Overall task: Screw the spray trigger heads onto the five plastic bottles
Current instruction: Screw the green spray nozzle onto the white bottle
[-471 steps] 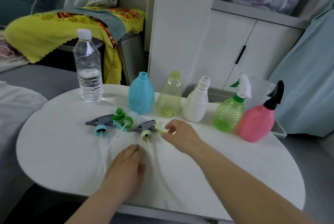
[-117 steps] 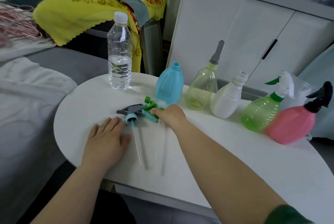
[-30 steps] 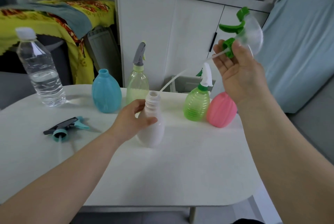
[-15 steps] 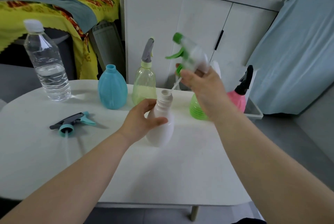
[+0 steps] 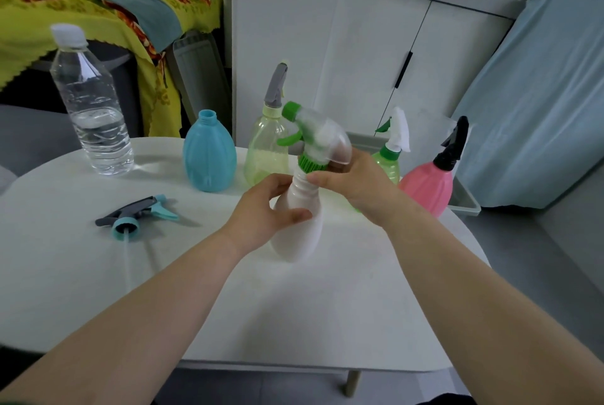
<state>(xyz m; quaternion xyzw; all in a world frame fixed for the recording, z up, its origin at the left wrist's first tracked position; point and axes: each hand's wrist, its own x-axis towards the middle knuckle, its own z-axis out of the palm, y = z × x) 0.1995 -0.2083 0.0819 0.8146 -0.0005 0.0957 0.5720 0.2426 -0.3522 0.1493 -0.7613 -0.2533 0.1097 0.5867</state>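
My left hand (image 5: pixel 266 212) grips the white bottle (image 5: pixel 299 231) around its body at the table's middle. My right hand (image 5: pixel 356 180) holds the clear and green trigger head (image 5: pixel 315 140), whose green collar sits on the white bottle's neck. Behind stand the blue bottle (image 5: pixel 209 154) with an open neck, the yellow-green bottle (image 5: pixel 266 149) with a grey head, the green bottle (image 5: pixel 389 159) with a white head, and the pink bottle (image 5: pixel 428 185) with a black head. A grey and teal trigger head (image 5: pixel 135 213) lies loose on the table at the left.
The white oval table (image 5: pixel 294 306) carries a clear water bottle (image 5: pixel 90 104) at the back left. A white cabinet (image 5: pixel 408 55) stands behind, a yellow cloth (image 5: pixel 108 9) at the far left, and pale blue fabric (image 5: pixel 539 104) at the right.
My right hand lowered the green trigger head, its tube went into the white bottle, and the collar now sits on the neck. My left hand kept holding the bottle.
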